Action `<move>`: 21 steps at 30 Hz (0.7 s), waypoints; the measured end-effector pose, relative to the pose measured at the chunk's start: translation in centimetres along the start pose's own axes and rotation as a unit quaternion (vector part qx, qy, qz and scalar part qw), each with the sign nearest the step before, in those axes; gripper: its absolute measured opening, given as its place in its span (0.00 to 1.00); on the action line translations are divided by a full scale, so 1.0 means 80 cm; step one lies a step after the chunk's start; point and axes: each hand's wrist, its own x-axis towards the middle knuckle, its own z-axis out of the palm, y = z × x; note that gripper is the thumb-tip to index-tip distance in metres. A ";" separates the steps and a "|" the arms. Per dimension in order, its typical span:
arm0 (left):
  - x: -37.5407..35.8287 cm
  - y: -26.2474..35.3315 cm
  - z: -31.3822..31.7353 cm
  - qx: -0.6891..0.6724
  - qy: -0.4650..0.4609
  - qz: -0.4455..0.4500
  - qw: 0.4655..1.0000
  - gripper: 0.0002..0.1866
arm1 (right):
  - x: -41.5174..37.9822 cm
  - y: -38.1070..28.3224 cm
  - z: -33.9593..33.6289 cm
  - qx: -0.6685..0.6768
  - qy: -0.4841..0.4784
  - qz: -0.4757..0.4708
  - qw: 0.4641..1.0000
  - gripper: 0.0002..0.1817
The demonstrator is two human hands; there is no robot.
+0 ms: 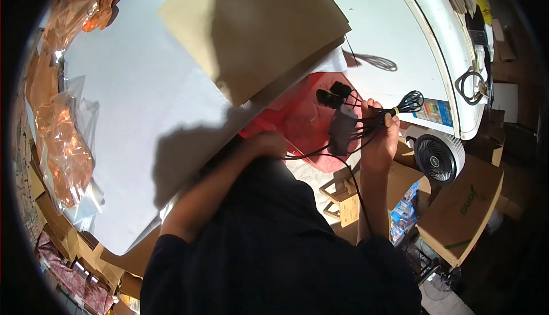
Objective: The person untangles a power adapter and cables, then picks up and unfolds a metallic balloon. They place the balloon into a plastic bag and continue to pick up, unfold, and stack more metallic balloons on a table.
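Observation:
A bundle of thin black cable point(374, 123) is gripped in my right hand point(386, 129), its fingers closed around the strands. A small yellowish tie point(394, 111) circles the loops near my fingertips. Just left of the bundle hang black plug-like pieces point(334, 95), too dark to make out fully. My left hand point(269, 143) is blurred and looks closed, with one strand of the cable running out of it toward the right hand. Beneath both hands is a red plastic container point(300, 123). A loose length of cable trails down past my right forearm.
A brown cardboard sheet point(274, 29) lies on the white table point(137, 86). Orange material in clear plastic point(66, 149) lies at its left. Right are a white surface point(389, 18), a black-and-white fan point(437, 158) and a cardboard box point(463, 209). A wooden stool point(346, 203) stands below.

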 end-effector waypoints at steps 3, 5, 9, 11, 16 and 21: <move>-0.017 0.008 -0.001 -0.131 0.152 0.013 0.980 0.12 | 0.004 0.001 0.006 0.015 0.010 -0.025 1.000 0.05; -0.014 -0.003 -0.007 -0.147 0.064 0.014 0.987 0.12 | 0.012 0.002 0.001 0.013 0.008 -0.040 0.999 0.04; -0.015 -0.009 -0.007 -0.079 0.037 0.124 0.989 0.12 | 0.025 0.008 -0.002 -0.057 0.059 -0.073 0.994 0.10; -0.015 -0.008 -0.014 0.039 0.010 0.171 0.985 0.14 | 0.028 0.011 -0.005 -0.071 0.064 -0.076 0.992 0.10; -0.046 0.047 -0.043 -0.158 0.054 -0.067 0.984 0.19 | 0.045 0.026 -0.034 -0.103 0.055 -0.109 0.987 0.09; -0.061 0.036 -0.038 -0.219 0.109 0.090 0.965 0.20 | 0.057 0.038 -0.021 -0.104 0.088 -0.101 0.985 0.11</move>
